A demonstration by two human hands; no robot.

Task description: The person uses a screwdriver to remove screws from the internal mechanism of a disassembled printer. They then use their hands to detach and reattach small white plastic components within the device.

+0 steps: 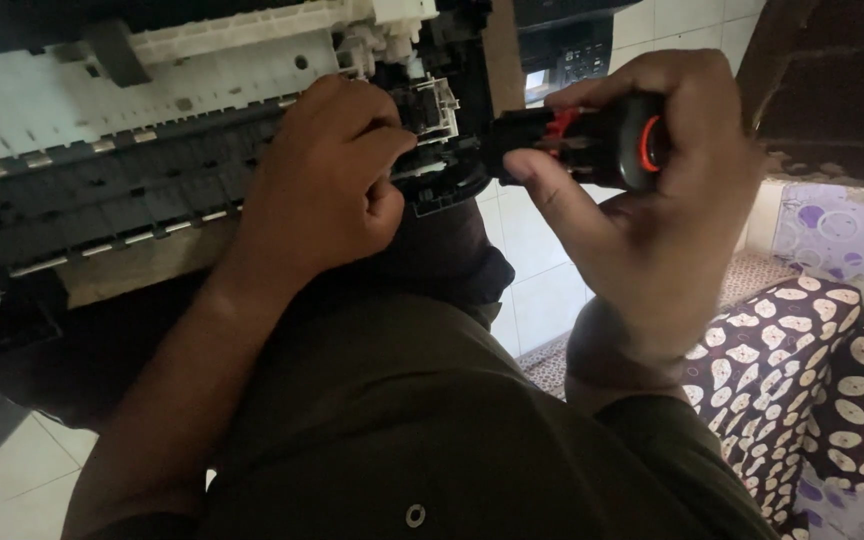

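1. Screwdriver (592, 140): black handle with red ring, lying horizontal at upper centre-right, tip end pointing left into the printer chassis (152, 130).
2. Right hand (652, 200) is wrapped round the handle, fingers closed on it.
3. Left hand (327, 185) sits just left of the tool, fingers curled on the white bracket (437, 105) at the chassis end.
4. I see the hands near each other, not touching.
5. Chassis rests across my lap, above the tiled floor (532, 260).

Printer (152, 150) fills upper left, resting on lap; left hand (327, 180) pressed against its end, no gap. Right hand (652, 190) with screwdriver (592, 140) blocks approach from right. Open floor (532, 270) below between hands. Patterned cushion (782, 370) crowds lower right. Dark step (832, 90) overhangs upper right.
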